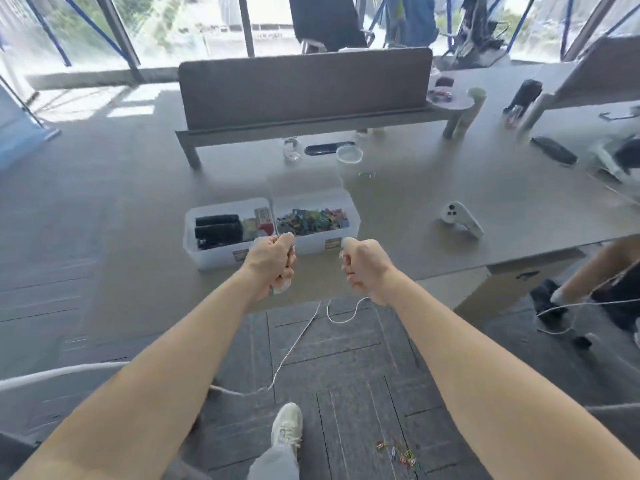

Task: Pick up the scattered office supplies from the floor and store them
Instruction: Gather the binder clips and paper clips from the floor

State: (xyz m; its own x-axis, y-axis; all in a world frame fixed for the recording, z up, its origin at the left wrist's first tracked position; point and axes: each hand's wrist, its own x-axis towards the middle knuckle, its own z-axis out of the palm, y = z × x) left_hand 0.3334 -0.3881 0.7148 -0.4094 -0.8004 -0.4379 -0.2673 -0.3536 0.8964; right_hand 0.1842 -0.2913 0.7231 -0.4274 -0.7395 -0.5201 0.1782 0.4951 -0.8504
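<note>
Both my arms reach forward over the desk's front edge. My left hand [273,263] grips a pale handle with a white cord hanging from it. My right hand [363,268] grips a similar pale handle, also corded. Just beyond the hands stand two translucent storage bins: the left bin [207,261] holds black staplers and small boxes, the right bin [346,202] holds a heap of colourful clips. On the dark carpet near my white shoe [286,427] lies a small scatter of coloured paper clips [398,453].
The grey desk [450,188] also carries a white controller [460,220], a clear jar [291,150], a clear round lid [349,154], a black case [554,155] and a grey divider panel [304,88]. White cords [294,344] trail over the floor. Another person's leg [588,268] is at the right.
</note>
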